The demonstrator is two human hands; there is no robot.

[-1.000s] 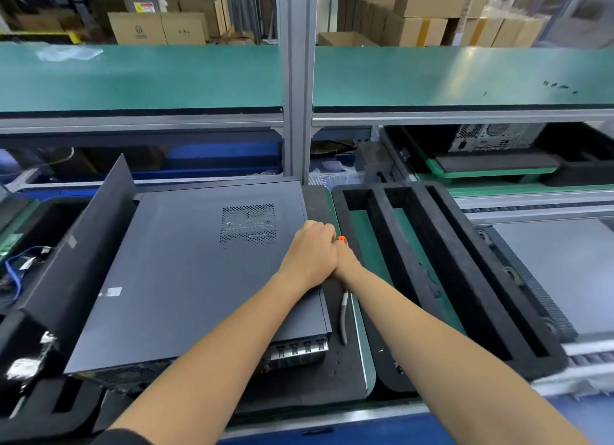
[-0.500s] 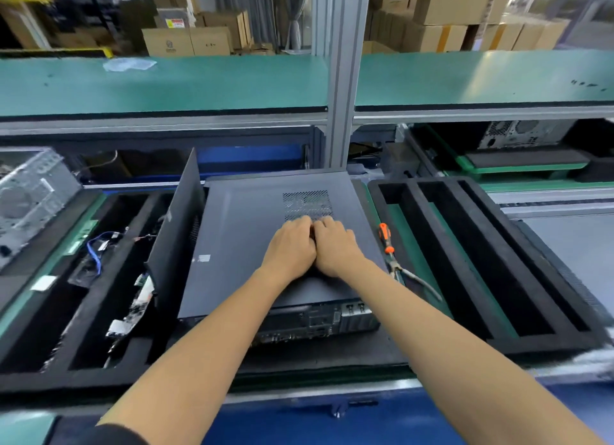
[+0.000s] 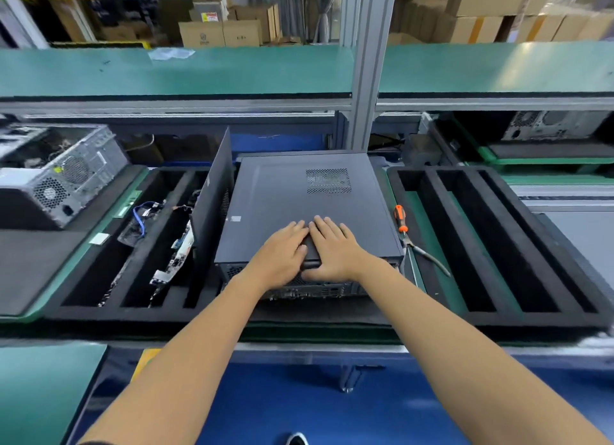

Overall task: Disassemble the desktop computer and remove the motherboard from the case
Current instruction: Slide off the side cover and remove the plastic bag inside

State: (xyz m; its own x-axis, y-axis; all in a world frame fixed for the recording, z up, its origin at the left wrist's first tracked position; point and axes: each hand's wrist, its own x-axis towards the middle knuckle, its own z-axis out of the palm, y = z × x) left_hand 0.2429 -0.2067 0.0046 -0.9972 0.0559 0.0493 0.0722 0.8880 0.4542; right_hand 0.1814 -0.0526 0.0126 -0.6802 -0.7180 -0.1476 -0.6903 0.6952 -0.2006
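Both hands, the left hand [image 3: 280,256] and right hand [image 3: 334,251], have shifted from the computer case's [image 3: 299,205] three o'clock edge to its lid (still closed), fingers spread flat, likely to slide it off.

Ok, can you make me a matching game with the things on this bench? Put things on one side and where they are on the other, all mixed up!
Things:
1. computer case
2. pliers
3. loose side panel
4. both hands: left hand, right hand

Places:
A. standing upright, just left of the case
B. resting flat on the case's top panel, near its front edge
C. lying flat in the middle of the bench
D. lying just right of the case

Pairs: 1-C, 2-D, 3-A, 4-B
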